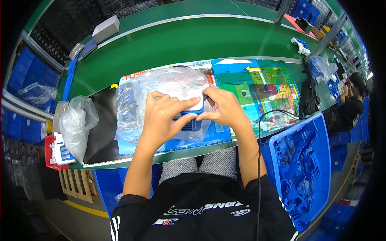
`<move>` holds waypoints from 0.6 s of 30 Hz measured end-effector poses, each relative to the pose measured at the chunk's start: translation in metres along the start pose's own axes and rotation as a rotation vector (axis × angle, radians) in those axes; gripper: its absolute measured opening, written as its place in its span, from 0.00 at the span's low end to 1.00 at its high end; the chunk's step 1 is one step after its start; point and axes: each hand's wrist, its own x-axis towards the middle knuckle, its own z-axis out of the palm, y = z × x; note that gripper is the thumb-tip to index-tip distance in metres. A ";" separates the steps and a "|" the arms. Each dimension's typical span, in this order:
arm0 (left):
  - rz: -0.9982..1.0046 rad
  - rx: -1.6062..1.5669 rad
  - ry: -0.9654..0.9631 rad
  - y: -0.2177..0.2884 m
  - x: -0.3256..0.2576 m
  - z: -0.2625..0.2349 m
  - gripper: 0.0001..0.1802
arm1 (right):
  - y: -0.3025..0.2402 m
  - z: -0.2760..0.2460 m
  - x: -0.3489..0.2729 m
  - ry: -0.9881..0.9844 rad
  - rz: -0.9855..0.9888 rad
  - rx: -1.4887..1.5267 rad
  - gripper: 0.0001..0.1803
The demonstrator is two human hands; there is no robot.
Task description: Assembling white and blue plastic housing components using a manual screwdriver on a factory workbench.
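Note:
A blue and white plastic housing (pixel 197 108) is held between my two hands over the worktable. My left hand (pixel 164 114) grips it from the left, fingers laid across its white top and the thumb at its blue lower side. From the right, my right hand (pixel 226 105) closes round the corner, with its thumb near the left thumb. Under and behind the housing lies a crumpled clear plastic bag (pixel 157 82); what it contains is hard to make out. Beneath the bag, printed colour sheets (pixel 230 73) cover the table.
A filled clear bag (pixel 78 124) and a white-and-blue part (pixel 61 149) in a red tray stand at the left edge. At right, a blue bin (pixel 327 160) holds many blue parts. A black cable (pixel 260 160) hangs beside my right arm. A co-worker (pixel 350 106) sits far right.

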 end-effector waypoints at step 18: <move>0.028 -0.089 -0.230 -0.012 0.013 -0.023 0.23 | 0.050 0.033 -0.053 0.206 0.532 0.707 0.12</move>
